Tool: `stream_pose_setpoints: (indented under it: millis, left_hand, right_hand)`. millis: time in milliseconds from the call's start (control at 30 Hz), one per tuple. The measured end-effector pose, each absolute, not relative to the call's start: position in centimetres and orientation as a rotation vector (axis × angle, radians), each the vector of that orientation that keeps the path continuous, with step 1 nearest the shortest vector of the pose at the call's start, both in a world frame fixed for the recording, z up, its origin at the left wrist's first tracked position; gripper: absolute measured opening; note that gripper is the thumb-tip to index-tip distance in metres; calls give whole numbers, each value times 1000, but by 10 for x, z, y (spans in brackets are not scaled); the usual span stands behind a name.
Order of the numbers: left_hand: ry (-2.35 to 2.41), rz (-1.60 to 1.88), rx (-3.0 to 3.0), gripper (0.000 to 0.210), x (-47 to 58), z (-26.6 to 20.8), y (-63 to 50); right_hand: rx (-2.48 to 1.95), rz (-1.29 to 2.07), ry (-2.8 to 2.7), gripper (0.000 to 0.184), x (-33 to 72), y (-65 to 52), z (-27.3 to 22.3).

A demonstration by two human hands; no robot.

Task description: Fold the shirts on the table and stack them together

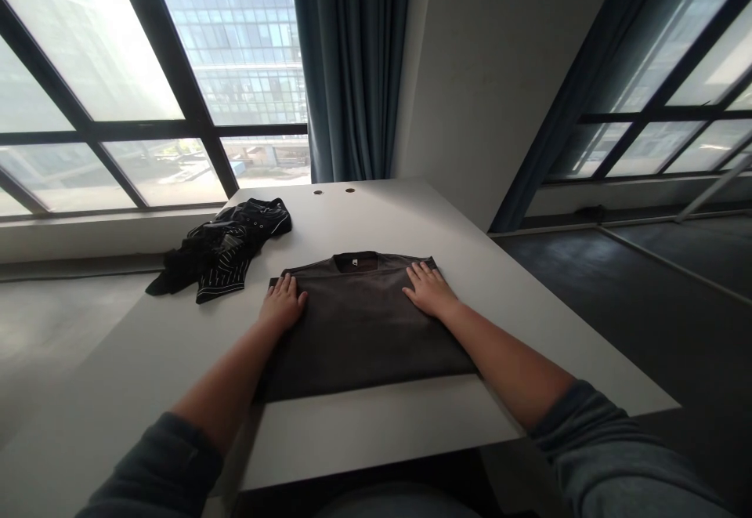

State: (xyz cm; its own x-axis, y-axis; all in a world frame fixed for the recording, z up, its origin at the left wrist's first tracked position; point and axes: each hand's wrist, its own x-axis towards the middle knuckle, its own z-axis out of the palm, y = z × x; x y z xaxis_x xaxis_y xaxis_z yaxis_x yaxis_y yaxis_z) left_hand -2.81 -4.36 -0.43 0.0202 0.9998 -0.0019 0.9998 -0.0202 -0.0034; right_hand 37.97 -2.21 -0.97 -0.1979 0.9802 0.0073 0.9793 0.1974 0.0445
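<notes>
A dark brown T-shirt [358,330] lies folded into a flat, wide shape, its neckline with a small pale label facing away from me. My left hand [284,303] rests flat on its upper left corner, fingers stretched out. On the upper right corner lies my right hand [430,291], also flat with the fingers spread. Both palms touch the cloth and neither hand grips it. The shirt's lower edge runs straight across, a little short of the table's front edge.
The white table [376,416] carries a crumpled black garment with white stripes [226,248] at the back left. Two round holes sit near its far edge. Beyond stand windows [235,48], a blue curtain [356,71] and a wall column [475,87].
</notes>
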Motion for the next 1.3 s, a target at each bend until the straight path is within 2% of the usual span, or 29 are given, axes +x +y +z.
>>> stream_pose_setpoints:
  millis: [233, 400, 500, 600, 733, 933, 1100, 1300]
  left_hand:
    - [-2255, -94, -2253, 78, -46, -31, -22]
    - [-2280, -118, -2260, 77, -43, -31, -25]
    - [-2272, -193, -2221, 70, -45, -22, -22]
    - [-2308, -313, -2078, 63, -57, -10, -8]
    - [-2445, -158, -2089, 61, -77, 3, 23]
    - [-2406, -104, -2246, 46, -86, 3, 45]
    - [-2532, -103, -2101, 53, -79, -1, 38]
    - [-2612, -188, -1959, 48, -65, 1, 32]
  right_hand:
    - [2122, -90, 2328, 79, 409, 11, -39]
    - [2226, -151, 2320, 79, 413, 18, -50]
    - [2271, -179, 2300, 73, 414, 25, -47]
    - [2365, -47, 2313, 64, 421, 36, -36]
    - [2553, 46, 2149, 52, 435, 54, -21]
    - [2450, -29, 2328, 32, 442, 72, -25]
    - [2372, -21, 2415, 29, 441, 72, -30]
    - [2379, 33, 2376, 32, 441, 67, -24]
